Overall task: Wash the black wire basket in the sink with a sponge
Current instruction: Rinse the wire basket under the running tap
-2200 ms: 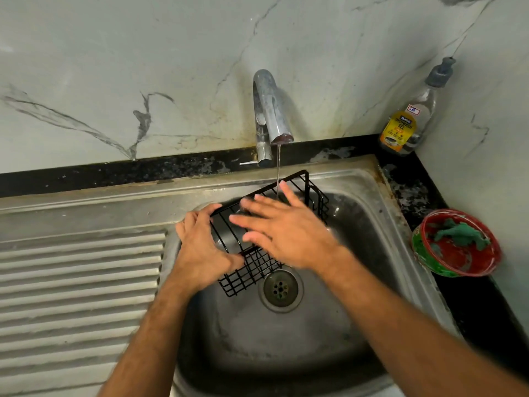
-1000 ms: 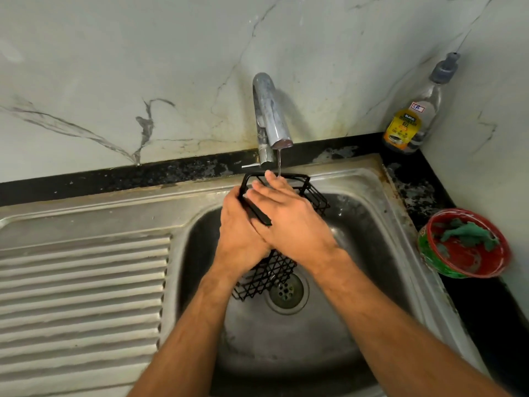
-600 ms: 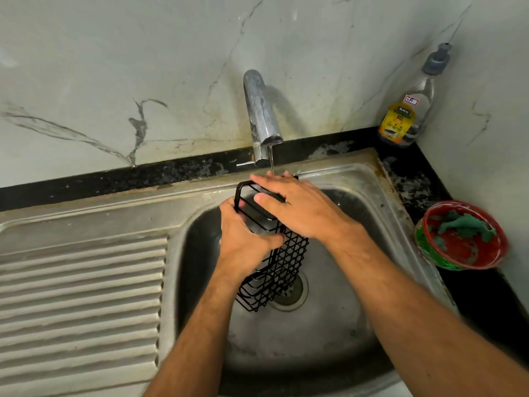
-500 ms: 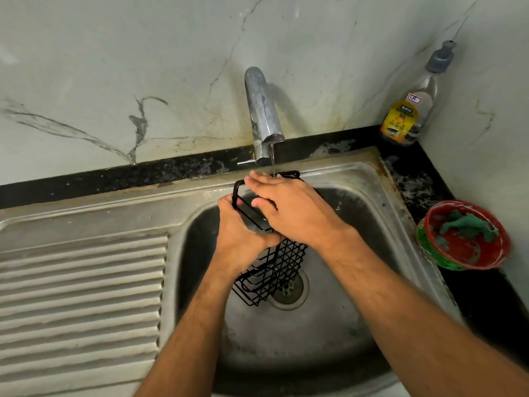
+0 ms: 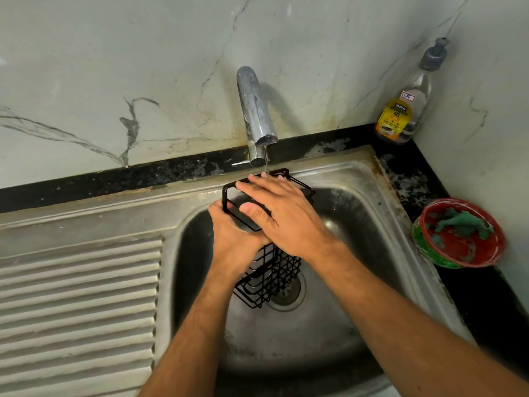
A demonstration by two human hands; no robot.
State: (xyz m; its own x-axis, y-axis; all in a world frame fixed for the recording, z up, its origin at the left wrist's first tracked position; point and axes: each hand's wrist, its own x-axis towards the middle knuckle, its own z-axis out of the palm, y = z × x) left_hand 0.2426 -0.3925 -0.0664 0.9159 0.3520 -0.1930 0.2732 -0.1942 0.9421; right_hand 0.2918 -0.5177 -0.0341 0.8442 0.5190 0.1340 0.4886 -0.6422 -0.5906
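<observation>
The black wire basket [image 5: 269,275] stands tilted on end inside the steel sink [image 5: 357,179], its lower part over the drain [image 5: 286,293]. My left hand [image 5: 232,242] grips its left side. My right hand [image 5: 283,210] lies flat over the basket's upper rim, fingers straight, thumb inside the opening. A thin stream of water from the tap [image 5: 254,110] falls on my right fingers. A green scrub sponge [image 5: 458,223] lies in a red and green bowl [image 5: 435,253] on the right counter.
A dishwash gel bottle [image 5: 406,110] stands in the back right corner on the black counter. The ribbed steel drainboard [image 5: 77,296] lies left of the basin. Marble wall rises behind the tap and on the right.
The basket has been turned from lying flat to standing on end under the tap. My right hand slid up across its upper rim while my left hand kept its hold.
</observation>
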